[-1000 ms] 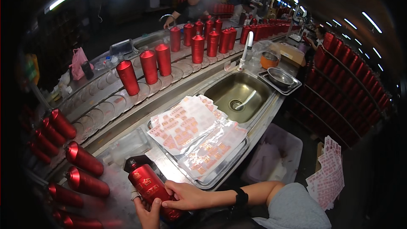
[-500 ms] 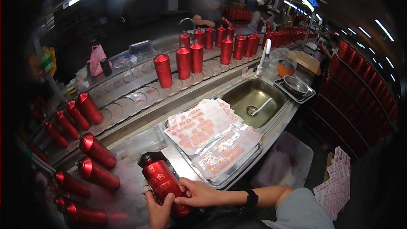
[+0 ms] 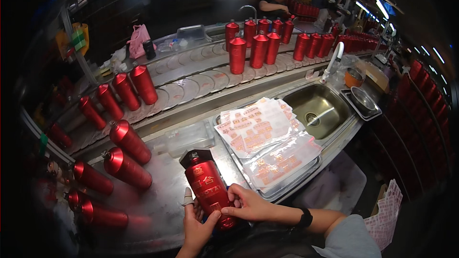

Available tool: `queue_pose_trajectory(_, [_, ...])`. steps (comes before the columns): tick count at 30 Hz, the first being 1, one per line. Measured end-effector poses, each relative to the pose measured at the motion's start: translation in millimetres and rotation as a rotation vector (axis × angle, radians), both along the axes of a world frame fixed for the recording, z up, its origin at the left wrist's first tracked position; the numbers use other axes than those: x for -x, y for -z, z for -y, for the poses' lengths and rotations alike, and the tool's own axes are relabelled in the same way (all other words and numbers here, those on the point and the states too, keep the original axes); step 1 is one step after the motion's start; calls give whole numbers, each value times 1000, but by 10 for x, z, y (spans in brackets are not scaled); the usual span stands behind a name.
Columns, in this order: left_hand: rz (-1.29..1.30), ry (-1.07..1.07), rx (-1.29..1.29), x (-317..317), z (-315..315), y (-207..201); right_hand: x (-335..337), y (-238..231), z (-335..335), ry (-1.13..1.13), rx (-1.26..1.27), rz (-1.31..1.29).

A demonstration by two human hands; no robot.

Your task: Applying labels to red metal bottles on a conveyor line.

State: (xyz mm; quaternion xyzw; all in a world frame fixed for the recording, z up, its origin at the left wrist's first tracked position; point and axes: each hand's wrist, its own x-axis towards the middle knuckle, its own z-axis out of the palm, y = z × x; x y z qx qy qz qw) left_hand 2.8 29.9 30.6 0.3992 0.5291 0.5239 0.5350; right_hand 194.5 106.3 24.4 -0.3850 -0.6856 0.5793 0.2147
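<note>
Bottle (image 3: 209, 192) first: it is red, dark-capped, and stands on the steel counter (image 3: 162, 200) just in front of us, leaning a little to the left, with gold lettering on its front face. We judge the step in hand to be pressing a small label flat low on that face, and to do it well we want the bottle braced from behind while the thumb smooths outward from the middle, so no edge lifts or creases.

Our left hand (image 3: 197, 227) cups the bottle's lower left side, fingers loosely curled and half open, the forefinger raised and wearing a pale fingertip cover. Our right hand (image 3: 248, 204) comes across from the right, fingers drawn together and bent, thumb and fingertips pressed onto the lower front of the bottle; whether a sticker sits under them we cannot tell.

Just to the right lies a metal tray (image 3: 287, 186) stacked with label sheets (image 3: 260, 126) in clear film, and past it a sink (image 3: 318, 110). More red bottles (image 3: 126, 141) lie on the counter to our left, and others ride the curved conveyor (image 3: 191, 83) beyond.
</note>
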Motion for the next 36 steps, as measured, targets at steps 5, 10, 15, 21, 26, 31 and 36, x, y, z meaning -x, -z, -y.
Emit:
queue_pose_trajectory(5, [-25, -34, 6, -40, -15, -14, -12, -67, 33, 4, 31, -100])
queue_pose_trajectory(10, [-169, -45, -57, -56, 46, -17, -10, -86, 77, -16, 37, -74])
queue_pose_trajectory(15, [-169, -59, -56, -62, 19, 11, -4, -98, 26, -14, 1, -40])
queue_pose_trajectory(21, [-209, -35, -138, -44, -27, -86, 5, -214, 34, 38, 45, -89])
queue_pose_trajectory(26, [23, -9, -73, 62, 44, 16, -35, -127, -26, -2, 139, -112])
queue_pose_trajectory(31, [206, 9, 52, 258, 229, 2, -63, -179, 94, 57, 235, -162])
queue_pose_trajectory(36, [166, 3, 15, 204, 239, 7, -20, -153, 149, 80, 195, -165])
